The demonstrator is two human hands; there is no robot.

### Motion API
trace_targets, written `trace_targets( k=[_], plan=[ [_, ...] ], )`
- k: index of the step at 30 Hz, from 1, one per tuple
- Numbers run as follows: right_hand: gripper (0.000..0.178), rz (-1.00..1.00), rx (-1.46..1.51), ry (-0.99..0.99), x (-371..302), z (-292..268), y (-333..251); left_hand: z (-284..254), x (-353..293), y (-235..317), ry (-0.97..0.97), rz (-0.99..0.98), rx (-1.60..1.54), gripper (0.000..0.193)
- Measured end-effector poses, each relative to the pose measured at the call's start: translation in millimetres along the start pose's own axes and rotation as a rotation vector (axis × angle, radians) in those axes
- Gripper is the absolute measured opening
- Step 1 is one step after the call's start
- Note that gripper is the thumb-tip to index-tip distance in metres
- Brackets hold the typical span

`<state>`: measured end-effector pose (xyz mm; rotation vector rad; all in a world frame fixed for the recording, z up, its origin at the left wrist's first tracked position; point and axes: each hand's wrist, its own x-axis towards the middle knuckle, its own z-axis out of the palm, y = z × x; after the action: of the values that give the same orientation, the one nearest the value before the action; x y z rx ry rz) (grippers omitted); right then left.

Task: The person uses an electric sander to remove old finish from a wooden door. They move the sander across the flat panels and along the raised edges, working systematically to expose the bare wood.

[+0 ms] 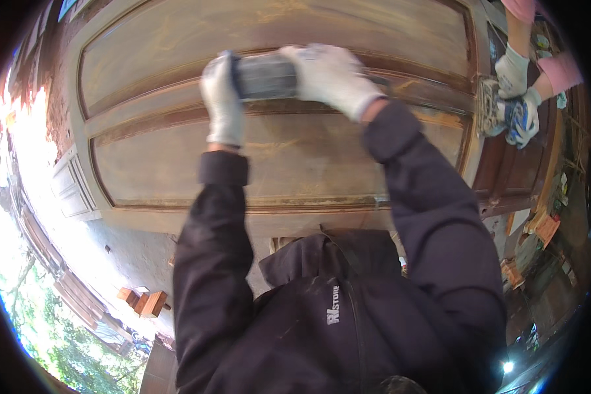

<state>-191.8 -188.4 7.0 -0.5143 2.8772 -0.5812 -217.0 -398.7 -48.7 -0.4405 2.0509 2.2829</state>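
Between my two white-gloved hands is a dark grey sanding block (pixel 267 77), lying across the middle rail of a large wooden panelled door (pixel 289 157). My left hand (pixel 220 102) is closed on the block's left end. My right hand (pixel 330 77) grips its right end, with the fingers over the top. Both hands and the block are slightly blurred. The door's panels look pale and dusty, with darker brown along the mouldings. The underside of the block is hidden.
At the door's right edge, another person's gloved hands (pixel 515 85) hold a power sander (pixel 489 106). A darker reddish-brown door (pixel 513 161) lies beyond that edge. Small wooden pieces (pixel 142 302) sit on the ground at lower left, and a pale panelled piece (pixel 72 187) is left of the door.
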Motion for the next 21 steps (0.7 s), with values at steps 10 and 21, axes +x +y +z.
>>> trace_targets(
  k=[10, 21],
  plan=[
    [0.035, 0.039, 0.109, -0.061, -34.2, -4.3, 11.4, 24.9, -26.0, 4.4, 0.032, -0.041, 0.004, 0.023],
    [0.075, 0.414, 0.036, -0.229, -177.5, -67.7, 150.8, 244.0, -123.2, -7.1, -0.112, -0.247, 0.289, 0.038]
  ],
)
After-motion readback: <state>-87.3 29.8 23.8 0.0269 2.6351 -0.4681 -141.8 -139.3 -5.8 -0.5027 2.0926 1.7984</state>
